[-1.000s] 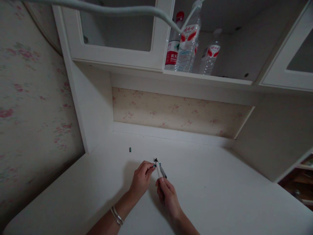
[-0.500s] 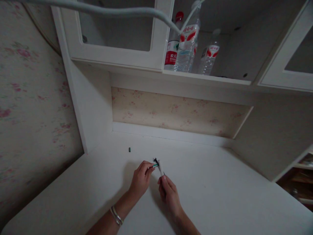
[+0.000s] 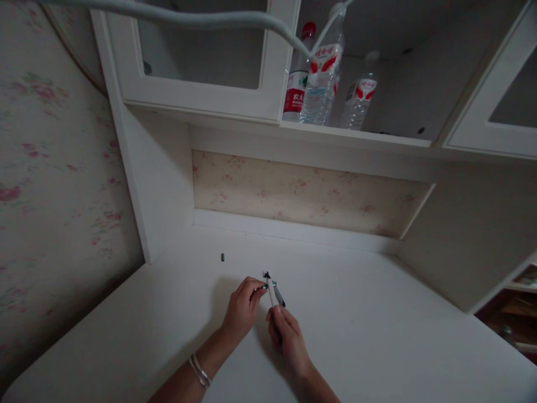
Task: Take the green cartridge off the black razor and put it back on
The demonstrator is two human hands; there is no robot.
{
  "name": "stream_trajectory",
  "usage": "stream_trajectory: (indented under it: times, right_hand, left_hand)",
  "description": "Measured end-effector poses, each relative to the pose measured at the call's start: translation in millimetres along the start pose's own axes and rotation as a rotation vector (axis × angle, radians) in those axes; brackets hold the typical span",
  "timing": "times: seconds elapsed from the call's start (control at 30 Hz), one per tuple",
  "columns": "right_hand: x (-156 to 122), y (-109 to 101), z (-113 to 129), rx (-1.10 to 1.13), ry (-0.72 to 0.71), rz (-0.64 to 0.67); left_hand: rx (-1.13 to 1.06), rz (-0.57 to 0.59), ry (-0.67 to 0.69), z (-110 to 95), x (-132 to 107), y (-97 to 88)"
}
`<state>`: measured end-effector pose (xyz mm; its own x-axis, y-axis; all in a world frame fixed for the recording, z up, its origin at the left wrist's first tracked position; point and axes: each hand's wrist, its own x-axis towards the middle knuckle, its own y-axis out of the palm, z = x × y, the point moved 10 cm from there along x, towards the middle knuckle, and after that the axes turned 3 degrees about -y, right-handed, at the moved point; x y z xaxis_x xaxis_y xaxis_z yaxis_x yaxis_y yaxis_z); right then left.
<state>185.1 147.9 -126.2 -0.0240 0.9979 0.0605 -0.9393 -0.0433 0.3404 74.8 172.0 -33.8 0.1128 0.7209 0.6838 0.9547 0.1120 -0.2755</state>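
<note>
Both hands meet over the white desk [image 3: 377, 336]. My right hand [image 3: 285, 333] is closed around the lower end of a slim white and dark device [image 3: 274, 292] that points away from me. My left hand [image 3: 243, 307], with bracelets on its wrist, pinches a small teal piece [image 3: 265, 285] against the device's side near its tip. A second small dark green piece [image 3: 223, 257] lies alone on the desk, further back to the left. The dim light hides finer detail of the device.
Three water bottles [image 3: 323, 78] stand on an open shelf above the desk. A glass cabinet door [image 3: 197, 56] is at upper left, another at upper right. A grey cable [image 3: 188, 17] hangs across the top. A floral wall lies to the left.
The device tilted a little between the hands and its dark side shows again. The right hand shifted slightly nearer me. The left hand kept its pinch.
</note>
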Motion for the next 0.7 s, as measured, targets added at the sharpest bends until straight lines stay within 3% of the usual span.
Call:
stream_trajectory:
  times: [0.23, 0.43, 0.7]
  right_hand:
    - [2, -6, 4, -0.001, -0.018, -0.057]
    - [1, 1, -3, -0.018, 0.000, 0.026]
    - [0, -3, 5, 0.000, -0.020, -0.025]
  left_hand:
    - [0.019, 0.003, -0.005, 2, 0, 0.2]
    - [0.023, -0.006, -0.005, 2, 0, 1.1]
    - [0.018, 0.007, 0.002, 1, 0, 1.6]
